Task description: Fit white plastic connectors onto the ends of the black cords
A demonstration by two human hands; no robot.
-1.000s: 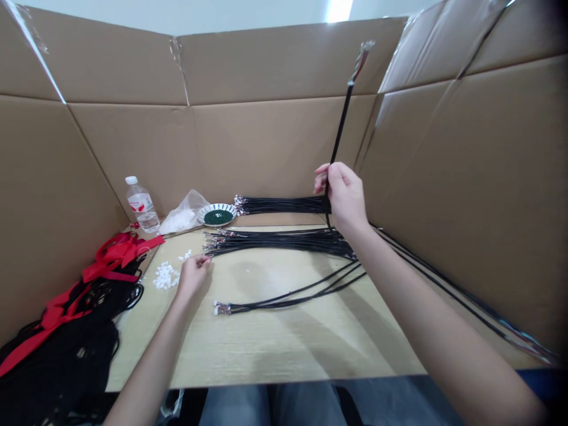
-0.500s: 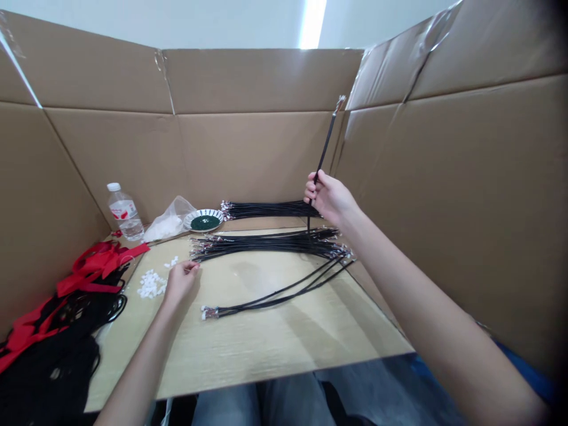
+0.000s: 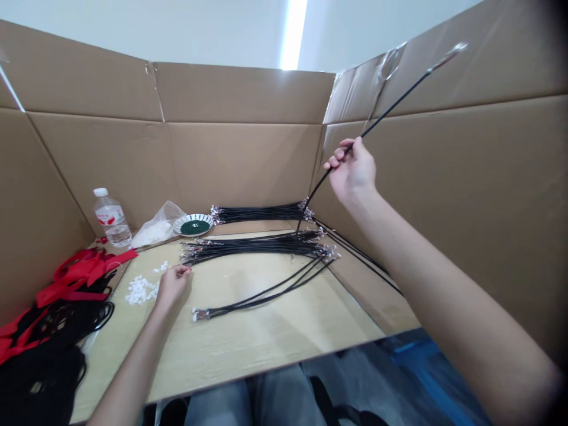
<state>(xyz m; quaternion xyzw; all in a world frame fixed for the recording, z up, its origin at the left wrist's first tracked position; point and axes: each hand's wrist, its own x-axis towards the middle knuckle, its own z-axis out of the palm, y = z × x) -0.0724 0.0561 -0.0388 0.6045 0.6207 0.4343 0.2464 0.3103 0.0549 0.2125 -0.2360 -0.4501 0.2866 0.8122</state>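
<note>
My right hand [image 3: 352, 171] grips a thin black cable [image 3: 390, 106] and holds it up, its crimped metal-tipped end [image 3: 450, 52] pointing up to the right. The cable's lower length drops toward the wooden table top [image 3: 248, 349]. My left hand [image 3: 173, 286] rests on the table with its fingertips pinched together, next to a pile of small white plastic connectors [image 3: 141, 291]. Whether those fingers hold a connector is hidden. A bundle of black cables [image 3: 252, 247] lies just beyond that hand, and several loose cables [image 3: 261, 299] lie nearer me.
A second black cable bundle [image 3: 257, 213] lies at the back. Beside it stand a plate of green beads [image 3: 193, 225], a plastic bag [image 3: 157, 226] and a water bottle [image 3: 112, 218]. Red straps and black cords [image 3: 75, 278] heap at left. Cardboard walls [image 3: 239, 165] surround the table.
My right hand has risen and moved right, swinging the cable from nearly upright to a rightward slant. The view has shifted, so the table sits lower and further left. My left hand stays by the connectors.
</note>
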